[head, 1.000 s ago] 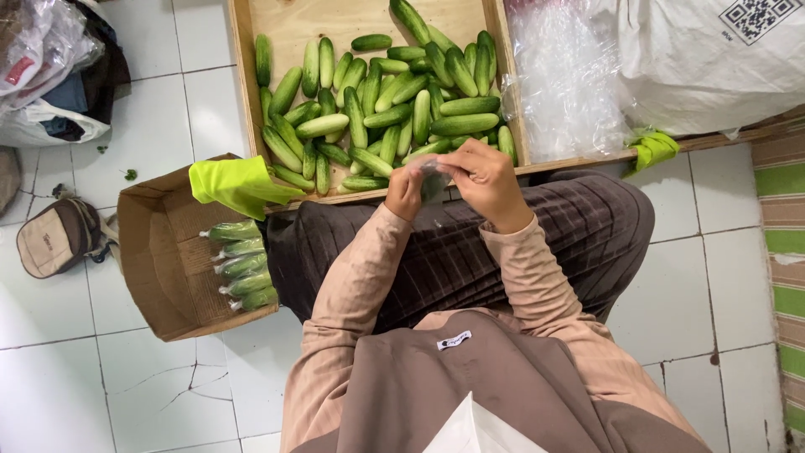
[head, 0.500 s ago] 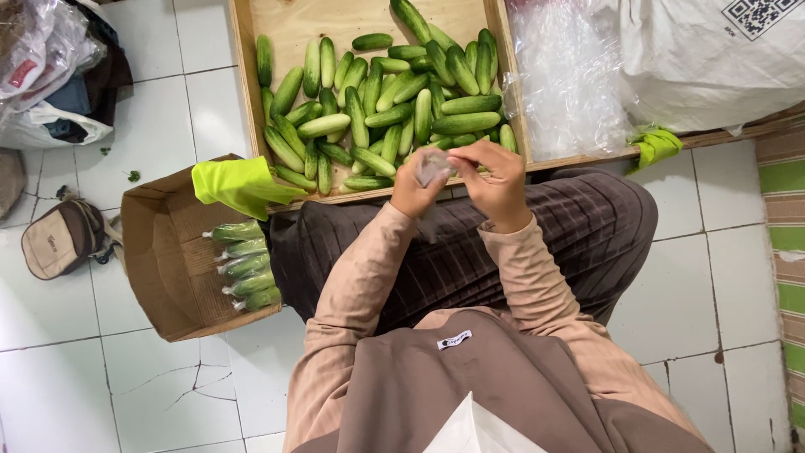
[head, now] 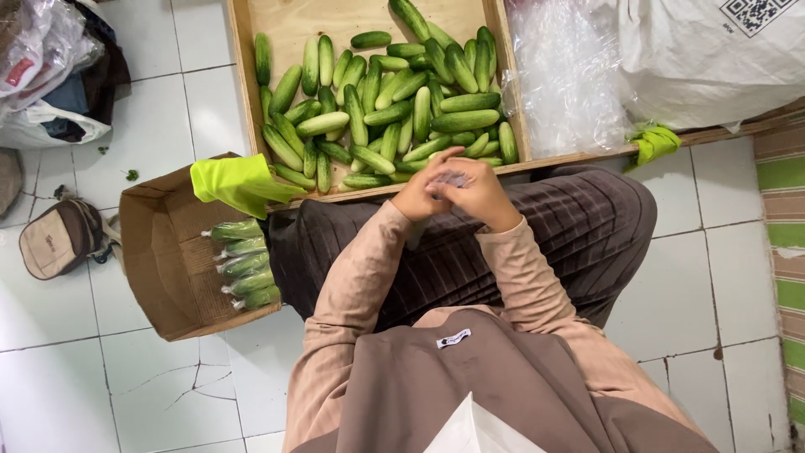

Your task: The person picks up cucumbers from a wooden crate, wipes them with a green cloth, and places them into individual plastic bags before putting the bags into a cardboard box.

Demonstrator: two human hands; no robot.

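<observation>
My left hand (head: 422, 194) and my right hand (head: 480, 192) meet over my lap at the near edge of a wooden tray (head: 245, 101). Both pinch a small clear plastic bag (head: 454, 179) between their fingers. The tray holds several loose green cucumbers (head: 392, 109). To my left stands an open cardboard box (head: 164, 268) with several plastic-wrapped cucumbers (head: 243, 264) laid in a row inside it.
A yellow-green glove (head: 239, 182) lies on the tray's near left corner, another (head: 653, 143) at its right. A stack of clear plastic bags (head: 570, 75) and a white sack (head: 713, 54) lie right of the tray. A small tan bag (head: 59, 239) sits on the white tiled floor.
Both hands have stayed together at the tray's edge, working the clear bag between the fingers; they have shifted slightly, with the bag now more covered by the fingers.
</observation>
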